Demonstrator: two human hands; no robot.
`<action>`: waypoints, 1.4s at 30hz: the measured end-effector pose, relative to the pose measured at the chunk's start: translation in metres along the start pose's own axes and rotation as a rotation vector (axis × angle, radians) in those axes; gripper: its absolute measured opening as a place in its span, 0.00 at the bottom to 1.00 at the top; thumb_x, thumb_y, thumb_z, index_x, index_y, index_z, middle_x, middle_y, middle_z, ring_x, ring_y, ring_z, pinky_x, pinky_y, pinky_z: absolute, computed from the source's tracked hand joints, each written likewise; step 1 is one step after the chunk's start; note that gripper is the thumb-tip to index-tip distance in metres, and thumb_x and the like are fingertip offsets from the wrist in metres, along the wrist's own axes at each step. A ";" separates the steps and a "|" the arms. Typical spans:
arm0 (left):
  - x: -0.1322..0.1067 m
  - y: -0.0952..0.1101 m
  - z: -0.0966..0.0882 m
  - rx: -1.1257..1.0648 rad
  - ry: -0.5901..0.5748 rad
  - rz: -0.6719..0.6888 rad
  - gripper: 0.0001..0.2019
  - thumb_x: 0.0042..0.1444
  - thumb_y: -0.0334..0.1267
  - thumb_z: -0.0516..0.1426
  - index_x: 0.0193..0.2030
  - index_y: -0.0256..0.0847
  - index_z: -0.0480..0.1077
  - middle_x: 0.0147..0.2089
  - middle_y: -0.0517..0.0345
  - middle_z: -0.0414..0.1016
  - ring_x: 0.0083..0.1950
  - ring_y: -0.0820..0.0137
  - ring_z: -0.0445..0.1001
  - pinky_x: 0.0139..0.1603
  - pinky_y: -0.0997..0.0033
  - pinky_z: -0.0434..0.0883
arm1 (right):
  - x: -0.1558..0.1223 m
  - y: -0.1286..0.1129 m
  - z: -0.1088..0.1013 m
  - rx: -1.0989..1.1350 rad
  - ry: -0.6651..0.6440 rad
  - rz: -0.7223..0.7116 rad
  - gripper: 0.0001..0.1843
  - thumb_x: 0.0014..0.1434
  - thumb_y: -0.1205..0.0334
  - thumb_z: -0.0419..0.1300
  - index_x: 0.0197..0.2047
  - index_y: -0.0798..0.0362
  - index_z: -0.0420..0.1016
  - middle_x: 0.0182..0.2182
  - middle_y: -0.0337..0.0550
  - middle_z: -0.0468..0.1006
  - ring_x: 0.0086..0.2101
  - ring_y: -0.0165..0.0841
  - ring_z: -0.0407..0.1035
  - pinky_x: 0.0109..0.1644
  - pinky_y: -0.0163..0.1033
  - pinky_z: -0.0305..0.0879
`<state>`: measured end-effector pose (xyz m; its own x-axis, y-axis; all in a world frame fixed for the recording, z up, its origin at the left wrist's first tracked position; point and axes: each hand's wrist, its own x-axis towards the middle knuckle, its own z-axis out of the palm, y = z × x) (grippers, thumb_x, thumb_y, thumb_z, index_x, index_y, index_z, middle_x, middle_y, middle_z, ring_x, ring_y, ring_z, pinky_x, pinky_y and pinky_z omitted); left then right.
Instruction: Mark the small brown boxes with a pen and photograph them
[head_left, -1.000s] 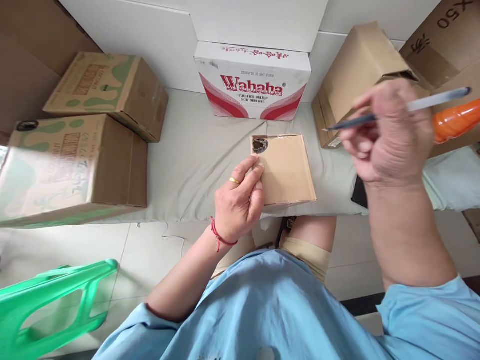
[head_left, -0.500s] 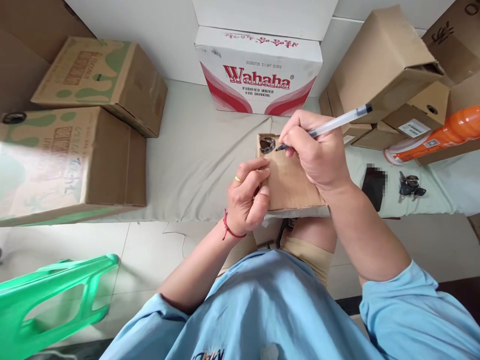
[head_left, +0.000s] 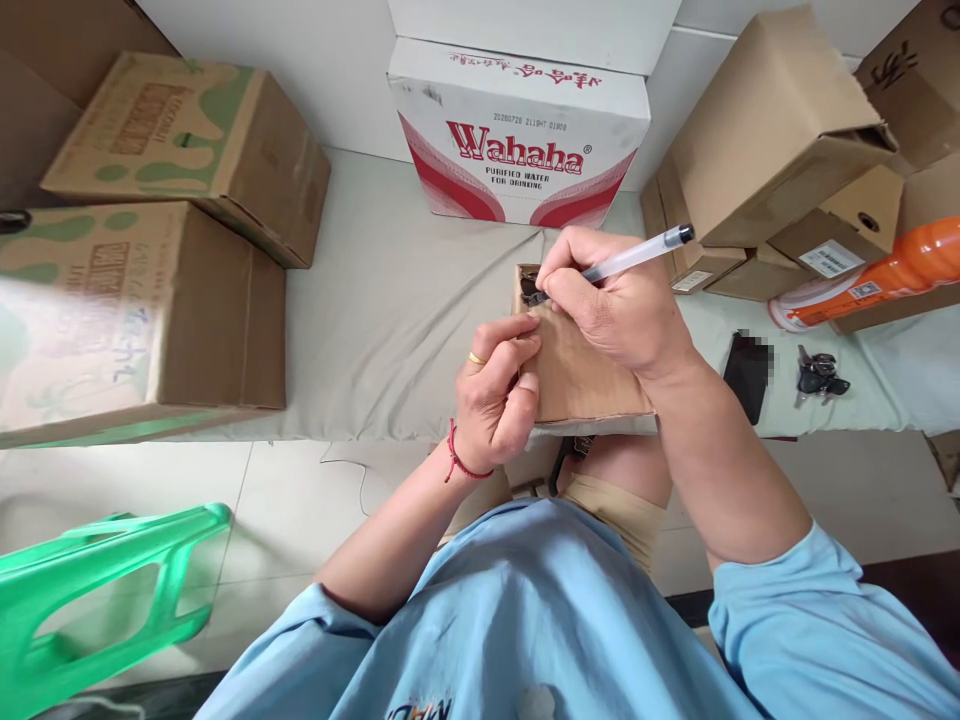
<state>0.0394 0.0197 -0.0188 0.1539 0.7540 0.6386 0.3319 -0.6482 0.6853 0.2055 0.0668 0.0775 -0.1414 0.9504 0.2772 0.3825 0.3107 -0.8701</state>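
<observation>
A small flat cardboard box (head_left: 581, 365) lies at the table's front edge. Near its far left corner is a dark round spot (head_left: 529, 283) with a rough outline; whether it is a hole or ink I cannot tell. My left hand (head_left: 499, 385), wearing a gold ring and a red cord bracelet, grips the box's left edge with curled fingers. Pinched in my right hand (head_left: 619, 305) is a pen (head_left: 637, 257) with a clear barrel and a black end. Its tip meets the edge of the dark spot, which my right fingers partly cover.
A white and red water carton (head_left: 517, 140) stands at the back. Printed cartons (head_left: 225, 310) are on the left, brown boxes (head_left: 772, 130) on the right. Nearby lie an orange bottle (head_left: 877, 275), a black phone-like object (head_left: 748, 375) and keys (head_left: 821, 375). A green stool (head_left: 161, 590) stands lower left.
My right hand has shifted left with the pen, bringing the tip from beside the dark spot onto its edge. My left hand keeps its grip on the box.
</observation>
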 end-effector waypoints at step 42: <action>0.001 0.006 -0.002 -0.066 0.028 0.058 0.13 0.69 0.32 0.51 0.53 0.43 0.73 0.62 0.46 0.79 0.61 0.59 0.79 0.64 0.55 0.77 | 0.003 0.009 0.000 -0.134 0.166 -0.093 0.11 0.68 0.68 0.62 0.31 0.48 0.72 0.24 0.31 0.71 0.26 0.26 0.66 0.29 0.34 0.64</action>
<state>0.0397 0.0165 -0.0136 0.1450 0.7126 0.6864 0.2606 -0.6968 0.6683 0.2092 0.0723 0.0703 -0.0339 0.9039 0.4263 0.4943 0.3859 -0.7789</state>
